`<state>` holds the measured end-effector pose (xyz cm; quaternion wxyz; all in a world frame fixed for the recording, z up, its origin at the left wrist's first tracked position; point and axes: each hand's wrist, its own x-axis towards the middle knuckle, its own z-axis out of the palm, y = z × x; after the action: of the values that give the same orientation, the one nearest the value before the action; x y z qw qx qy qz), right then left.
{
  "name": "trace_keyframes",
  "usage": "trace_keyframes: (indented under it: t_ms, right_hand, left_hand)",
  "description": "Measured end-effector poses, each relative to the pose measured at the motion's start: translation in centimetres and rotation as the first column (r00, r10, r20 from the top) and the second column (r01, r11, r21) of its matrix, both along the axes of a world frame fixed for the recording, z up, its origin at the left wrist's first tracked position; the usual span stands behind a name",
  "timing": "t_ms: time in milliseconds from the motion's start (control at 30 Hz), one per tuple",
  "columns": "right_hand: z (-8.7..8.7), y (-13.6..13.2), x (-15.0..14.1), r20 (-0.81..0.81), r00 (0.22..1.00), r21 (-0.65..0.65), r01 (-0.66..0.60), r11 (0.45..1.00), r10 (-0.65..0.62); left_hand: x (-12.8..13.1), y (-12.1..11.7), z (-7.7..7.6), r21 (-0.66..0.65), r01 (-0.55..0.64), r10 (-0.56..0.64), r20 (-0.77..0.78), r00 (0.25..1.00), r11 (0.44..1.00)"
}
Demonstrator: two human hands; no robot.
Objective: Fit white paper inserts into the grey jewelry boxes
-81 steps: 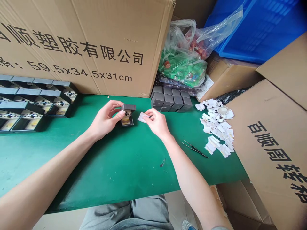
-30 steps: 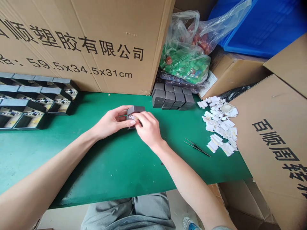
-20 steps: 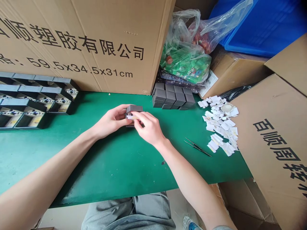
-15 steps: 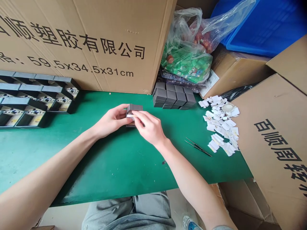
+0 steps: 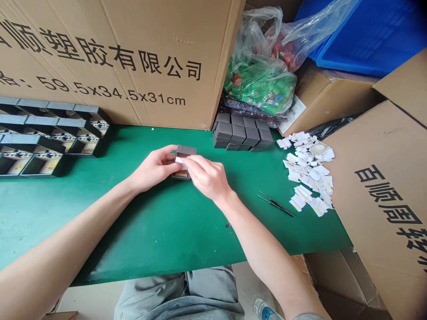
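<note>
A small dark grey box is open on the green table in front of me. My left hand grips its left side, thumb and fingers closed round it. My right hand pinches a small white card at the box's opening; the fingertips partly cover the card. Something brownish shows in the box's lower part, too small to name. A pair of tweezers lies on the table, right of my right forearm.
Open dark boxes stand in rows at the left. Closed grey boxes are stacked at the back. Loose white cards are heaped at the right. Large cartons wall the back and right; a bag of green pieces sits behind the stack.
The box has tilted and shifted slightly left in my hands, showing more of its lower part. The white card shows more plainly between my fingers.
</note>
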<state>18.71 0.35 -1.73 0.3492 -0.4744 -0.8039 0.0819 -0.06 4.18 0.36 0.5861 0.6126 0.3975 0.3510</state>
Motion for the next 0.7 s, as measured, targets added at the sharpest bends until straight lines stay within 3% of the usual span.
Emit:
trace_keyframes:
  t_ms: [267, 533, 700]
  right_hand:
    - [0.15, 0.12, -0.76, 0.120, 0.986, 0.061, 0.108, 0.992, -0.115]
    - [0.22, -0.58, -0.46, 0.143, 0.989, 0.059, 0.019, 0.998, -0.028]
    - [-0.38, -0.47, -0.65, 0.150, 0.987, 0.055, 0.047, 0.997, -0.055]
  left_hand:
    - [0.04, 0.03, -0.33, 0.027, -0.011, 0.013, -0.056, 0.998, 1.000]
    - [0.17, -0.04, -0.32, 0.090, -0.036, 0.041, -0.059, 0.997, 0.995]
    - [0.05, 0.10, -0.52, 0.129, -0.022, 0.035, -0.104, 0.994, 0.991]
